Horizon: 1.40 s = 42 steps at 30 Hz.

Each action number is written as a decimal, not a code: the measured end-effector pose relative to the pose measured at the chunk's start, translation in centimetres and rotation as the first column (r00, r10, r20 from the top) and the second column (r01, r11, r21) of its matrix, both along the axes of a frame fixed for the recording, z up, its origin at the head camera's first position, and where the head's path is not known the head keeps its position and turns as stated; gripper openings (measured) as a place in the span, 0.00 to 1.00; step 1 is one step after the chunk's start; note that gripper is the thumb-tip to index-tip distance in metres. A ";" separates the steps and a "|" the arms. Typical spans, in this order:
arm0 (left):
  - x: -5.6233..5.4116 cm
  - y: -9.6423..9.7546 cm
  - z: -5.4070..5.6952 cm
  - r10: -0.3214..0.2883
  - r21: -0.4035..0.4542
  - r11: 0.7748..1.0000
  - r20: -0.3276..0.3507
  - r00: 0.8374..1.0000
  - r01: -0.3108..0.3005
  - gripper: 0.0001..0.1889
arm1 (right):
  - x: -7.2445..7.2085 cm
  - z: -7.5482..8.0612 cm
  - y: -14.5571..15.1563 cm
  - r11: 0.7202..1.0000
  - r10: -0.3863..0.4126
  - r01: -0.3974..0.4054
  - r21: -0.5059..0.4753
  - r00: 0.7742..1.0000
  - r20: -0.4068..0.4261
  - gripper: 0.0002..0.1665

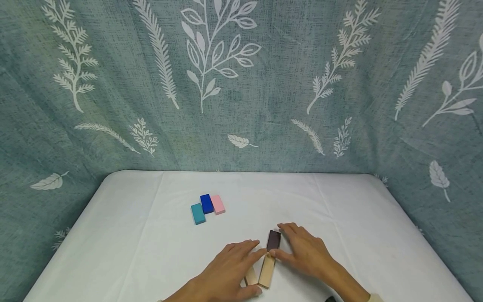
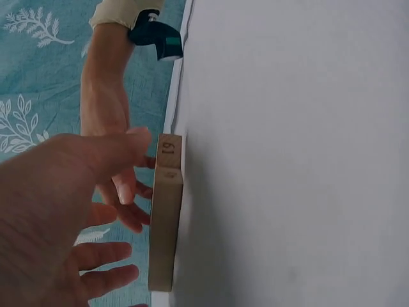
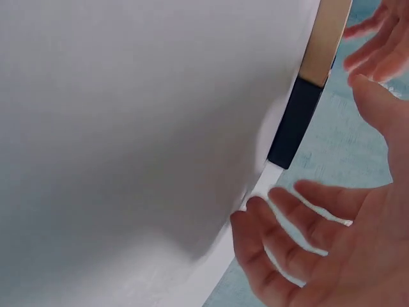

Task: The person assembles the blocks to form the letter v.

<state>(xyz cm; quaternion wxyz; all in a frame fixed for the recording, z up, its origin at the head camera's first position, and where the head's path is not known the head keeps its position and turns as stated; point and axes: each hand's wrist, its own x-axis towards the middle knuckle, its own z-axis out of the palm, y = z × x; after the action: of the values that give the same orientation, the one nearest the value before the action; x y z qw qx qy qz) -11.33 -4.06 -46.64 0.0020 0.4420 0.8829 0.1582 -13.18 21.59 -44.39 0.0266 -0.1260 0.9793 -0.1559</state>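
Note:
A dark block (image 1: 273, 240) lies end to end with a plain wooden block (image 1: 267, 270) near the table's front, making one slanting row. Left of that row is a second wooden block (image 1: 250, 277), partly covered by my left hand (image 1: 230, 270). My left fingers are spread loosely over it, index fingertip near the joint of the row. From the other side, my right hand (image 1: 307, 251) reaches in with relaxed fingers, its thumb tip close to the same joint. In the left wrist view, a wooden block (image 2: 165, 233) shows stamped marks by its end. Neither hand grips a block.
Farther back on the white tablecloth (image 1: 286, 197) lie a teal block (image 1: 198, 214), a blue block (image 1: 206, 204) and a pink block (image 1: 218, 204), side by side. A green leaf-patterned cloth (image 1: 271, 84) hangs behind the table.

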 end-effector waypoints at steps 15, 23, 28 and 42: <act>-1.0 -2.9 0.9 0.152 0.079 0.984 0.065 0.986 -0.157 0.42 | 2.6 0.1 -2.6 0.998 0.046 -0.043 0.050 0.998 -0.050 0.60; -1.6 -4.1 0.6 0.221 0.095 0.969 0.077 0.972 -0.228 0.42 | 3.2 -0.2 -3.8 0.995 0.042 -0.035 0.097 0.997 -0.068 0.63; -1.7 -4.8 0.5 0.250 0.100 0.961 0.076 0.965 -0.256 0.43 | 3.2 -0.3 -4.2 0.992 0.042 -0.031 0.122 0.996 -0.083 0.63; -1.9 -6.0 -0.1 0.293 0.148 0.944 0.035 0.956 -0.295 0.41 | 3.0 -0.3 -5.1 0.983 0.038 -0.044 0.178 0.999 0.040 0.68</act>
<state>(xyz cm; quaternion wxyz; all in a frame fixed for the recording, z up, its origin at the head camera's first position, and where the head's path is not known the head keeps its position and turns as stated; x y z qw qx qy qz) -13.19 -10.03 -46.78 -0.0497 0.3035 0.9243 0.2258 -10.16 16.48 -44.65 0.0588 -0.1403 0.9860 -0.0690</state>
